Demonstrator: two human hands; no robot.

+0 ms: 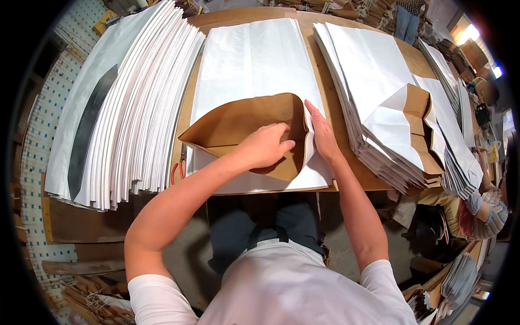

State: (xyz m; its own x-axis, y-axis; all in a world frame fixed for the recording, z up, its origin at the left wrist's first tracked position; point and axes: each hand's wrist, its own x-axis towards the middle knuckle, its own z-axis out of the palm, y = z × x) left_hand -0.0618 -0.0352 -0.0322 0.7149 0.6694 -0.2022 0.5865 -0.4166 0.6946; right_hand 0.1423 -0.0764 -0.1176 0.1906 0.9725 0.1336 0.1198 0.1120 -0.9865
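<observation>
While both hands work at the centre of the frame, a fanned stack of flat white bags (135, 103) fills the left side, and a second stack (374, 97) lies to the right with one bag on top folded open to its brown inside. Red-handled scissors (179, 168) peek out between the left stack and the middle bag, close to the left forearm. At the far right edge another person's sleeve (485, 214) shows beside more bundles. All of it rests on a brown wooden tabletop (325, 81), with a pegboard wall at the far left and a grey floor below. The white paper bag (254, 70) lies flat at centre, its long axis running from the top of the frame toward the person, its open brown-lined mouth at the near end. The left hand (265, 146) is loosely curled, pressing the folded-back brown flap; the right hand (322, 132) lies flat, fingers straight along the flap's right edge.
</observation>
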